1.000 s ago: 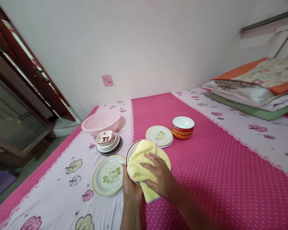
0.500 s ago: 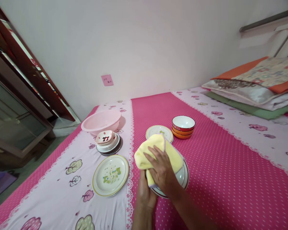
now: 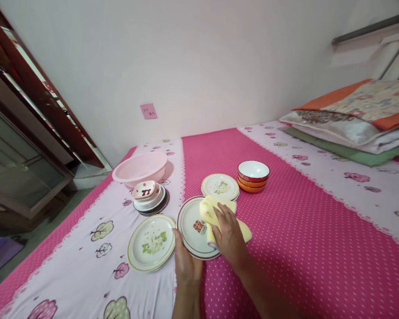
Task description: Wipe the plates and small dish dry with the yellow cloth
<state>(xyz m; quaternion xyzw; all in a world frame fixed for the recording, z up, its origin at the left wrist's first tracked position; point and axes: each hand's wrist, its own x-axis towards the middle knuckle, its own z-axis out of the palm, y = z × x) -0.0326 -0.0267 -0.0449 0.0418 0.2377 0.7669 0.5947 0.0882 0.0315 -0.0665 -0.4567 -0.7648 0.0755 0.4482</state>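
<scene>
My left hand [image 3: 187, 261] grips a white plate [image 3: 190, 231] by its lower left edge, thumb at the rim and the other fingers hidden underneath. The plate has a dark red rim and a red pattern in its middle. My right hand [image 3: 228, 232] presses a yellow cloth [image 3: 210, 208] onto the plate's right side, fingers bent over it. Part of the cloth hangs past the plate's right edge. Just left of the held plate lie stacked plates with a yellow-green rim [image 3: 153, 243]. Behind it is another small stack of plates [image 3: 220, 186] with a green floral print.
A pink basin [image 3: 141, 168] stands at the back left, with stacked small dishes [image 3: 149, 199] in front. Orange bowls with white insides [image 3: 253, 176] are stacked right of centre. Folded bedding and pillows [image 3: 349, 119] lie at the right. A wall [image 3: 219, 66] rises behind the bed.
The held plate has moved left, and its red pattern now shows. My left hand has shifted left with it. The cloth, formerly covering more of the plate, is now on its right side.
</scene>
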